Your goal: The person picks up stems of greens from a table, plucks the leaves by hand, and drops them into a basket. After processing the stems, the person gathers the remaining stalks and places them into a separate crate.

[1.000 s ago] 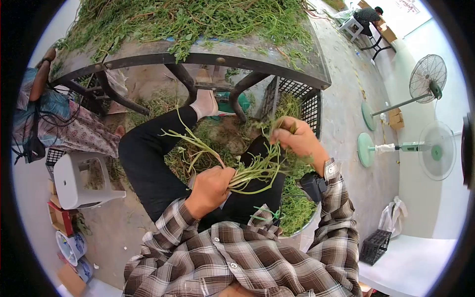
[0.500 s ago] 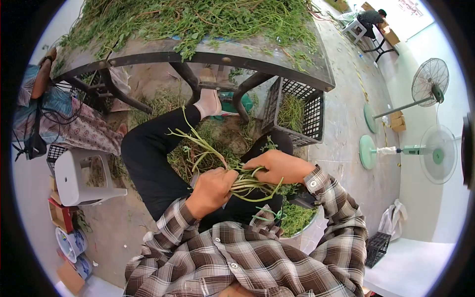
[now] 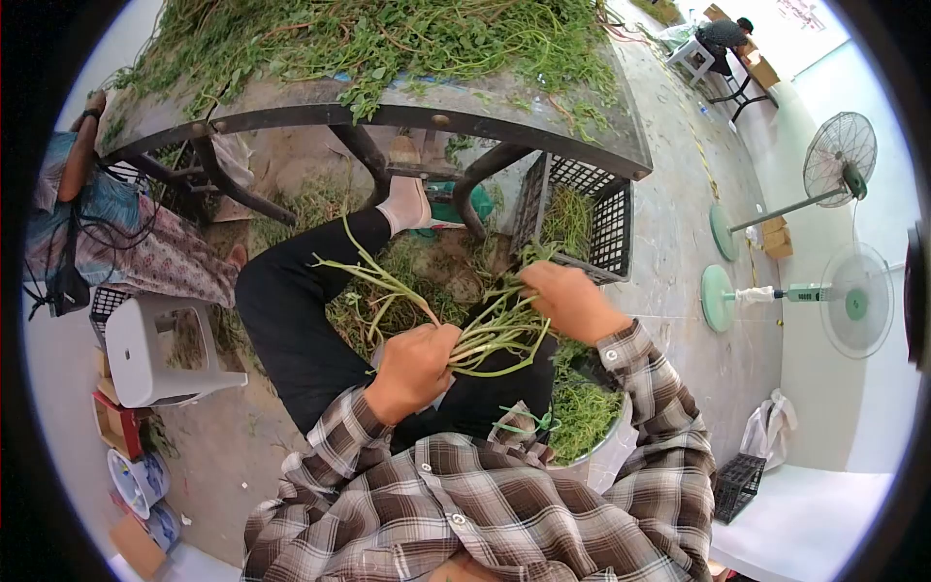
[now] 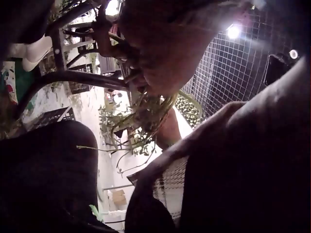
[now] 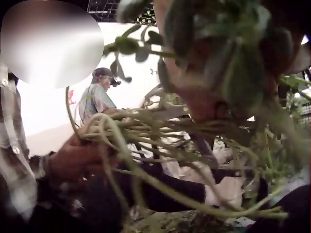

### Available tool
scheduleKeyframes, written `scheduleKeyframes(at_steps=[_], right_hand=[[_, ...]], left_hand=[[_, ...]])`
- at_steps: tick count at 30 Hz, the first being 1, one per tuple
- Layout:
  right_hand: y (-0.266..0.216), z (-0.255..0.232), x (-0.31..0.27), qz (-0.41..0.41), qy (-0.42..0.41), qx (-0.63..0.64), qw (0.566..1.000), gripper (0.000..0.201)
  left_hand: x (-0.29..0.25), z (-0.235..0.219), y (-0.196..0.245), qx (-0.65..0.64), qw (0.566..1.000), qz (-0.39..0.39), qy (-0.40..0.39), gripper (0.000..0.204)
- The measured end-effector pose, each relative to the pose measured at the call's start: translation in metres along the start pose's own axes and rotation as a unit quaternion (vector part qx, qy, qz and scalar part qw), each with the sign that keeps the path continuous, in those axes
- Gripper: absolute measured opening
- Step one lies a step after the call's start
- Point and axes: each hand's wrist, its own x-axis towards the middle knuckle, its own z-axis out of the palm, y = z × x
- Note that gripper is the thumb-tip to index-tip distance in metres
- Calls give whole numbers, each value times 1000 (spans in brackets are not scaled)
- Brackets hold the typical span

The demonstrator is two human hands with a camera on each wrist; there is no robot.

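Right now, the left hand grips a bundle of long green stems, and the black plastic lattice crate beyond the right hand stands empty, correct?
Not empty: the head view shows the crate holding thin green stalks. The left hand does grip the bundle.

Bunch of green stems, bending, fanned, between hands
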Motion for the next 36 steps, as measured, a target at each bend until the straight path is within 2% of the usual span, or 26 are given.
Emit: scheduleKeyframes(at_steps=[2,4,7,9,10,12,13,15,17,19,20,22,23,25,29,30,31,33,35,36], right_hand=[[15,-6,-7,32,61,-21,997,22],[24,-13,-12,47,69,3,996,19],[41,-23,-16,89,86,17,992,17],[69,-25,-28,234,148,-18,961,17],[70,-32,-31,233,149,-19,961,17],[69,-43,-37,313,176,114,926,19],[58,-46,-35,314,174,116,926,19],[29,-48,-26,280,188,306,890,21],[18,-44,-19,214,114,309,920,20],[-4,-40,-11,196,57,337,919,20],[-10,-34,-8,196,58,338,919,20],[-19,-25,-1,142,-10,320,936,23],[-23,-23,1,141,-11,321,937,23],[-31,-20,6,139,-60,236,960,28],[-35,-10,15,124,-126,261,949,31],[-39,-13,15,157,-160,295,929,30],[-39,-10,15,158,-161,294,929,30],[-38,0,12,108,-94,363,921,29],[-45,-1,11,117,-70,365,921,24],[-43,1,12,86,-35,297,950,22]], left_hand=[[-2,-1,1,1,999,-27,-23,29],[-2,1,2,-13,1000,-8,1,27],[0,0,4,-11,1000,-2,-4,27],[-1,-5,4,-9,1000,4,15,25],[-1,-7,3,-6,999,4,39,23],[-2,-10,0,3,999,-1,47,24],[-3,-10,0,9,999,-4,49,24],[-2,-7,0,4,999,-1,47,24],[0,-4,2,-2,999,4,44,23],[0,-4,4,-12,999,10,39,23],[0,-5,5,-11,999,11,39,23],[0,-7,7,0,1000,8,29,22],[0,-8,7,1,1000,7,30,22],[0,-8,7,-1,999,11,30,23],[-1,-9,7,4,999,21,24,22],[-2,-9,6,4,1000,15,12,30],[-3,-9,5,5,1000,9,0,39],[-3,-8,4,-5,1000,8,13,39],[-3,-7,3,-13,1000,8,26,38],[-4,-6,2,-23,1000,-5,10,37]])
